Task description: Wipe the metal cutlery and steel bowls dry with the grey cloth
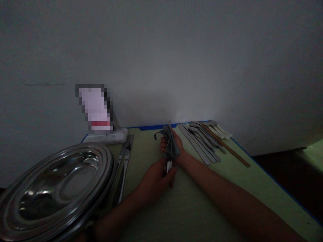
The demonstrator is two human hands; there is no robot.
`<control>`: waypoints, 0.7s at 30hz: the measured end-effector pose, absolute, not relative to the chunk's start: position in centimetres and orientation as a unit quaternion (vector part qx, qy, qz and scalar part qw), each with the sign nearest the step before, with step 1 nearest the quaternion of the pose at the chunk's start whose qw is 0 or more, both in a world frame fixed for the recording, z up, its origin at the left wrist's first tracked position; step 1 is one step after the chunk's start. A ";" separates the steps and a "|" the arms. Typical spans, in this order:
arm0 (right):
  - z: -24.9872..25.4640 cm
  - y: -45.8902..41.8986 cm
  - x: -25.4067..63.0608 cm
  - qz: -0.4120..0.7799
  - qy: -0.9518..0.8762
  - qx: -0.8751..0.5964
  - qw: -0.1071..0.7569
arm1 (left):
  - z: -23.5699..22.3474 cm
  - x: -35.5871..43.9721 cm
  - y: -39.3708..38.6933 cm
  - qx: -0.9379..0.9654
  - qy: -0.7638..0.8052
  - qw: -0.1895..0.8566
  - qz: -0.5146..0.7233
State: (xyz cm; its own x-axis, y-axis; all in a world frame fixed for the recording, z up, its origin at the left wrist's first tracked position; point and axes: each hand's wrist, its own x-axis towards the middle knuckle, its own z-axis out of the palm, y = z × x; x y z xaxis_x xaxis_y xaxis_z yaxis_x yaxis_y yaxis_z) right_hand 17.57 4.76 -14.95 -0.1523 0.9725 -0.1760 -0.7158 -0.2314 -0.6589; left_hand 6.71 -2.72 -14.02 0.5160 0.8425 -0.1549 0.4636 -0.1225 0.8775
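My left hand is closed round the handle end of a metal table knife, held over the middle of the table and pointing away from me. Farther along it, my right hand grips a grey patterned cloth folded round the knife's blade. A narrow tip shows above the cloth; the rest of the blade is hidden. One corner of the cloth hangs loose to the left.
Stacked oval metal dishes stand at the left, with table knives beside them. A phone leans on a white case. Several knives, forks and spoons, wooden chopsticks and white spoons lie right. A wall rises behind the green table.
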 end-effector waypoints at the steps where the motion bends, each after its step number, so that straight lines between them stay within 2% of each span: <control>1: -14.9 4.8 17.6 0.742 -0.194 -0.289 0.573 | -14.0 6.7 -2.7 0.723 0.450 0.486 0.197; 11: -15.0 5.4 18.1 0.772 -0.156 -0.254 0.561 | -13.6 6.7 -2.8 0.724 0.446 0.484 0.207; 18: -14.9 5.3 18.2 0.760 -0.157 -0.268 0.572 | -14.4 6.3 -3.3 0.800 0.445 0.359 0.183; 21: -15.4 5.5 18.2 0.696 -0.239 -0.295 0.609 | -14.4 6.2 -3.4 0.817 0.447 0.330 0.154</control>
